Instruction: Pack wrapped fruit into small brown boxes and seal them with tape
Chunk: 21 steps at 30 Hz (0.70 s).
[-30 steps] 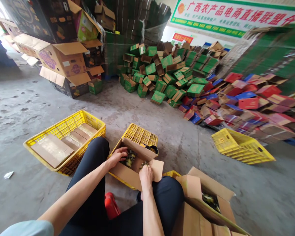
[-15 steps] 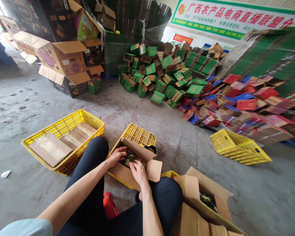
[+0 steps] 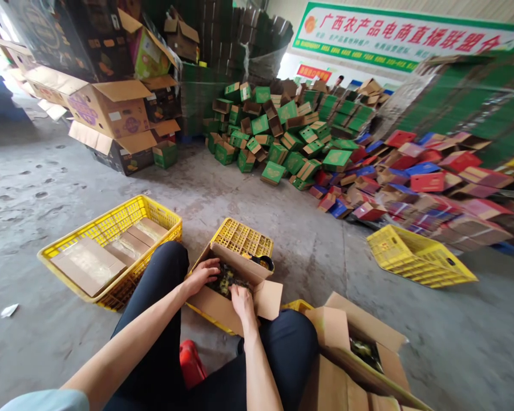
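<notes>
An open cardboard box (image 3: 217, 301) stands in front of me on an upturned yellow crate (image 3: 243, 235), its flaps folded out. Inside lies a dark, glossy plastic bag (image 3: 225, 276) with mottled yellow-green contents I cannot identify. My left hand (image 3: 202, 274) reaches over the box's left end, fingers stretched out and resting on the bag's edge. At the bag's right side my right hand (image 3: 242, 301) has its fingers bent together on the plastic; the fingertips are partly hidden. A black tape dispenser (image 3: 263, 262) sits beyond the box's far flap.
To my left, a yellow crate (image 3: 176, 229) holds several closed, taped boxes (image 3: 89, 266). At my right knee is another open box (image 3: 332, 328) with a similar bag. A yellow crate (image 3: 415, 260) lies farther right. Green cartons (image 3: 278, 153) and red-blue cartons (image 3: 428, 182) are heaped ahead.
My right hand has drawn slightly back and right, its fingers now more bent on the bag. More of the dark bag shows. My left hand has barely moved.
</notes>
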Each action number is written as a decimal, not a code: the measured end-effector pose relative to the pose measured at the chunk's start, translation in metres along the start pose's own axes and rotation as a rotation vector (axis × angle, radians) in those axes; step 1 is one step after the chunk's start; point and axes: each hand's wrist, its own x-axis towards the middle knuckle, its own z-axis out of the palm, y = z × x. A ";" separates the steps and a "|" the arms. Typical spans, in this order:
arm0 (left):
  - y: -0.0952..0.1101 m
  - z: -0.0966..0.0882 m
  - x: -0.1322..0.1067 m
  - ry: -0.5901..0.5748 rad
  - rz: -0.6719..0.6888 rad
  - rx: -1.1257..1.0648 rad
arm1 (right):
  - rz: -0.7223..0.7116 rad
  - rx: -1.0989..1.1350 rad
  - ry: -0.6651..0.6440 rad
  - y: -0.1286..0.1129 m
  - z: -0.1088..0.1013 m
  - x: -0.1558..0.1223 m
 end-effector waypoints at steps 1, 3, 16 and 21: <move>0.001 0.000 0.000 0.003 0.006 -0.002 | 0.001 0.085 0.022 0.002 -0.004 0.000; 0.002 0.001 0.000 0.016 0.019 -0.011 | -0.004 0.260 0.058 0.006 -0.014 -0.003; 0.015 0.023 -0.023 -0.431 0.012 0.002 | 0.071 1.089 0.235 0.002 -0.027 -0.017; 0.013 0.022 -0.028 -0.561 -0.035 0.067 | 0.106 1.068 0.275 0.007 -0.029 -0.013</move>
